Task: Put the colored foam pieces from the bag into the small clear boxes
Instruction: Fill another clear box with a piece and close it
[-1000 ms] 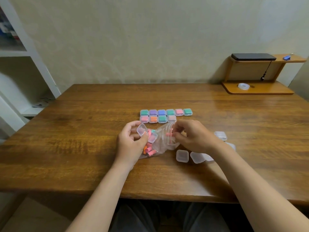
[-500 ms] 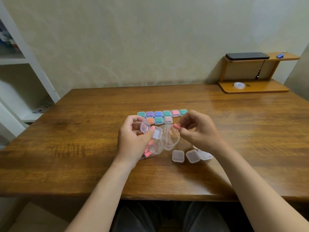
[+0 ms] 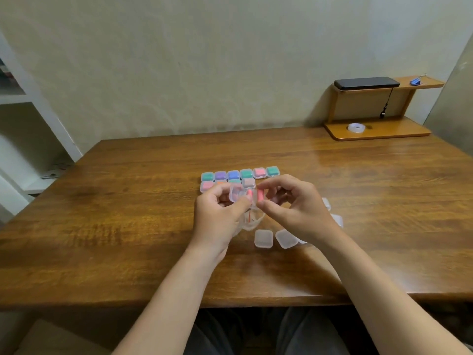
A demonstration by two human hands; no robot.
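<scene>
My left hand (image 3: 217,216) grips a small clear box (image 3: 236,196) with its lid swung open, held above the table. My right hand (image 3: 294,208) pinches a pink foam piece (image 3: 259,196) at the box's open mouth. The clear bag (image 3: 249,220) lies below and between my hands, mostly hidden by them. Two rows of filled boxes (image 3: 239,176) in teal, purple, blue and pink stand just beyond my hands. Empty clear boxes (image 3: 263,238) lie on the table under my right wrist.
The wooden table (image 3: 128,213) reaches the wall. A wooden shelf stand (image 3: 378,129) at the back right carries a black device (image 3: 366,83) and a tape roll (image 3: 356,128). A white shelving unit (image 3: 30,139) stands to the left.
My right hand drew a pink foam piece out of the bag and carried it left to the open box. My left hand lifted the box slightly, away from the bag.
</scene>
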